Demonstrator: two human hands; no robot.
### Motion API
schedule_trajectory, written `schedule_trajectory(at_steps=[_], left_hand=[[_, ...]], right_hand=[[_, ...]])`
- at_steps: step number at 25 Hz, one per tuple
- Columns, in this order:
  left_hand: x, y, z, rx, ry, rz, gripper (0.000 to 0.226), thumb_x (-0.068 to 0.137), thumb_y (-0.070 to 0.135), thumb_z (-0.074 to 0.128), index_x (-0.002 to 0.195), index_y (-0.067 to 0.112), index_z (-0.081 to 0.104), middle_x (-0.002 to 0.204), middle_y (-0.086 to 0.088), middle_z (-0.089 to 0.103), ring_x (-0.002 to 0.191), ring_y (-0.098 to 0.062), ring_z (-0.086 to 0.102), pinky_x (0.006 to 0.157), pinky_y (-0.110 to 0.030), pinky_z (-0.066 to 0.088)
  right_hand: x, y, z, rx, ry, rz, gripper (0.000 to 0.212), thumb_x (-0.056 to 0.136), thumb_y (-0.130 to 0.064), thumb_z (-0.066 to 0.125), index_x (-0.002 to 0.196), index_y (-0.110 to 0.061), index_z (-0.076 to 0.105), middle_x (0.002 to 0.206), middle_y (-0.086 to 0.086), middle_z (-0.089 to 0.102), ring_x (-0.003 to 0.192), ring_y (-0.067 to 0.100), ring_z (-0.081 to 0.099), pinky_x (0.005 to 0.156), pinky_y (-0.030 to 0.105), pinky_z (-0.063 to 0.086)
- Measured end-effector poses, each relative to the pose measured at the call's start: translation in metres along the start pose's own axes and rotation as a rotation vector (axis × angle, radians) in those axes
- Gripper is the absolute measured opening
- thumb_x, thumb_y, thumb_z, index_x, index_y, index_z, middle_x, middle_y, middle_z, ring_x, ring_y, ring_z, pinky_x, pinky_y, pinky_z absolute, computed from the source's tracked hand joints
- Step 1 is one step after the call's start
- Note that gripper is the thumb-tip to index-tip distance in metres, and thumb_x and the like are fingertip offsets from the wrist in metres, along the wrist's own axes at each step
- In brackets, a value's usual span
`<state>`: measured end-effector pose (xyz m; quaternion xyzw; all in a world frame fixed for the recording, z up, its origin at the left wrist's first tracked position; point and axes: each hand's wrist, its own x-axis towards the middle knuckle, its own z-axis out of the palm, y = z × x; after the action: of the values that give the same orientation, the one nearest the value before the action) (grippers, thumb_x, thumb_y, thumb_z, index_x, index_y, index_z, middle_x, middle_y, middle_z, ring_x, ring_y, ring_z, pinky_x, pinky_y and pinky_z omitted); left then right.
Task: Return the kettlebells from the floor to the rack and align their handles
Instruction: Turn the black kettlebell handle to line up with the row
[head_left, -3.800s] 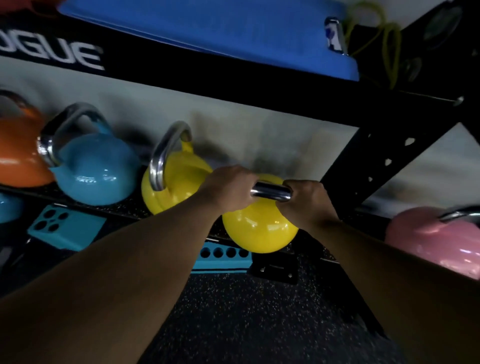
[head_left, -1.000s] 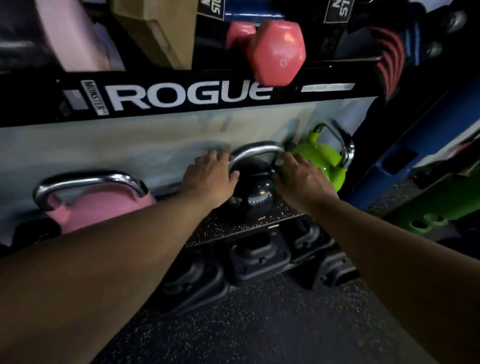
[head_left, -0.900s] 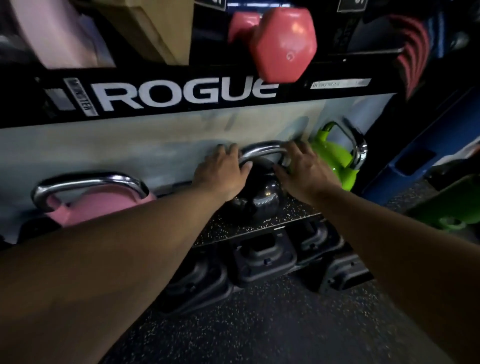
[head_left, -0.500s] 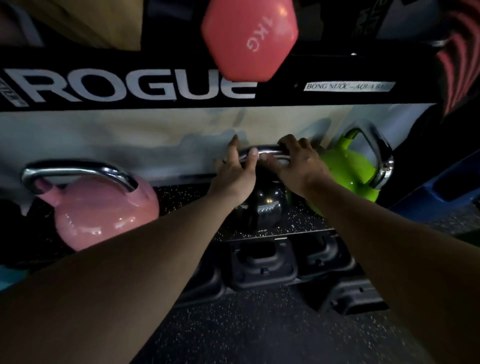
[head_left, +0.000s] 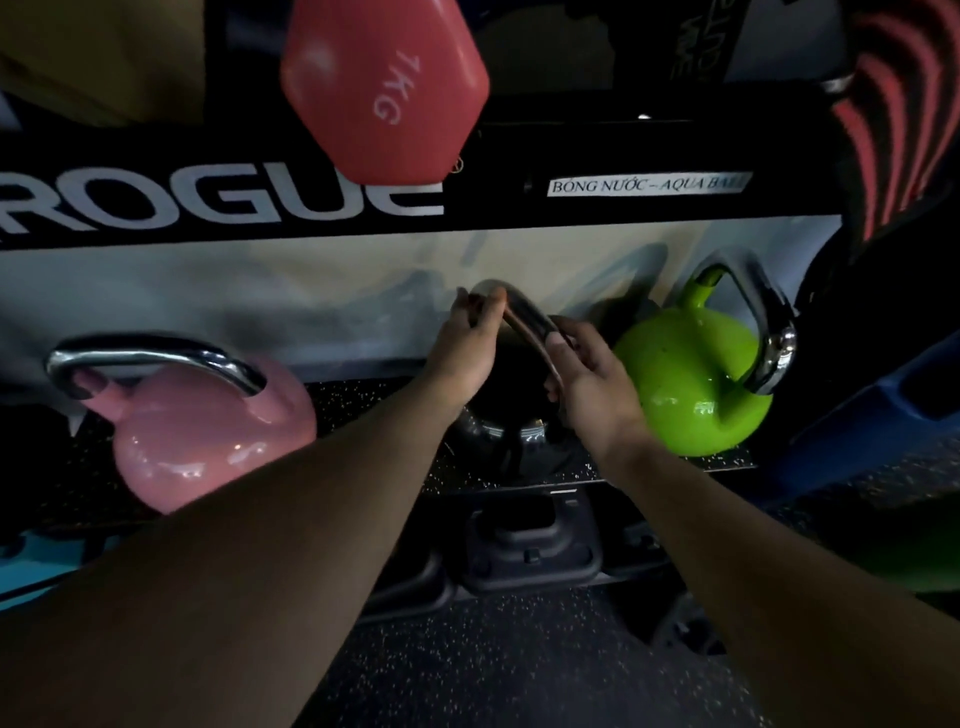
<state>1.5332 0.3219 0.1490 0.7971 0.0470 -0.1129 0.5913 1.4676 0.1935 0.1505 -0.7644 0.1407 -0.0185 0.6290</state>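
Observation:
A black kettlebell (head_left: 511, 436) with a chrome handle stands on the speckled rack shelf (head_left: 363, 402) between a pink kettlebell (head_left: 208, 431) and a green kettlebell (head_left: 691, 384). My left hand (head_left: 465, 353) grips the far left end of the black kettlebell's handle. My right hand (head_left: 589, 379) grips its near right end. The handle runs at a slant, from far left to near right. The pink kettlebell's handle lies side to side; the green one's handle points front to back.
A red 1 kg dumbbell (head_left: 384, 88) sticks out from the shelf above, over the black ROGUE beam (head_left: 597, 208). Black moulded blocks (head_left: 530, 540) sit under the shelf on the speckled floor. A blue object (head_left: 883, 410) stands at the right.
3.8 s ago both hands carried a yellow kettlebell further left. Over the last second they have turned the black kettlebell's handle from side-to-side to a slant, and the camera has moved closer.

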Motion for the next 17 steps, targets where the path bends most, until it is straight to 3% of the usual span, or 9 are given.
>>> schedule_trajectory(at_steps=[3,5,7,9,14,15,17], left_hand=[[-0.017,-0.009,0.012,-0.073,0.063,0.069,0.048,0.1,0.052,0.038,0.133,0.02,0.049,0.124,-0.006,0.063,0.114,-0.021,0.059,0.095,-0.033,0.046],[-0.011,-0.006,0.011,-0.092,0.067,0.04,0.051,0.1,0.055,0.031,0.139,0.025,0.043,0.134,-0.007,0.058,0.122,-0.024,0.054,0.102,-0.038,0.042],[0.003,0.0,0.006,-0.075,0.019,0.002,0.053,0.102,0.052,0.028,0.148,0.028,0.034,0.146,-0.008,0.05,0.131,-0.026,0.048,0.109,-0.04,0.036],[0.008,0.001,0.005,-0.065,-0.058,-0.031,0.056,0.102,0.052,0.023,0.154,0.032,0.023,0.155,-0.006,0.039,0.139,-0.024,0.039,0.114,-0.038,0.028],[0.001,-0.006,0.012,-0.108,-0.119,-0.008,0.059,0.1,0.06,0.018,0.155,0.038,0.015,0.16,-0.005,0.029,0.143,-0.023,0.032,0.108,-0.03,0.026],[0.004,-0.006,0.012,-0.116,-0.107,-0.019,0.059,0.099,0.06,0.018,0.154,0.038,0.017,0.159,-0.008,0.032,0.142,-0.027,0.035,0.11,-0.033,0.028],[0.013,-0.002,0.013,-0.113,-0.097,-0.057,0.06,0.098,0.063,0.018,0.152,0.039,0.022,0.151,-0.021,0.041,0.135,-0.044,0.042,0.111,-0.053,0.034]], right_hand=[[0.009,-0.01,-0.008,0.154,-0.016,0.035,0.025,0.097,-0.034,0.052,0.116,-0.029,0.067,0.079,0.009,0.068,0.06,0.022,0.061,0.059,0.038,0.052],[0.008,-0.012,0.001,0.149,0.003,0.054,0.032,0.102,-0.034,0.043,0.127,-0.028,0.062,0.071,0.01,0.064,0.053,0.018,0.058,0.05,0.027,0.05],[-0.004,-0.01,0.017,0.158,0.028,0.079,0.036,0.103,-0.039,0.037,0.131,-0.035,0.058,0.077,0.002,0.063,0.053,0.011,0.056,0.043,0.019,0.043],[-0.017,-0.004,0.03,0.227,0.019,0.084,0.037,0.103,-0.042,0.033,0.135,-0.041,0.052,0.088,-0.001,0.064,0.062,0.011,0.057,0.048,0.019,0.045],[-0.025,0.0,0.04,0.347,0.069,0.057,0.037,0.103,-0.043,0.038,0.136,-0.038,0.053,0.079,-0.021,0.072,0.063,0.001,0.06,0.054,0.018,0.05],[-0.023,-0.001,0.041,0.362,0.069,0.051,0.037,0.103,-0.043,0.039,0.136,-0.038,0.053,0.079,-0.017,0.072,0.063,0.004,0.059,0.053,0.019,0.049],[-0.019,-0.006,0.044,0.394,0.045,0.044,0.037,0.103,-0.04,0.04,0.137,-0.035,0.053,0.079,-0.011,0.072,0.065,0.009,0.058,0.051,0.022,0.048]])
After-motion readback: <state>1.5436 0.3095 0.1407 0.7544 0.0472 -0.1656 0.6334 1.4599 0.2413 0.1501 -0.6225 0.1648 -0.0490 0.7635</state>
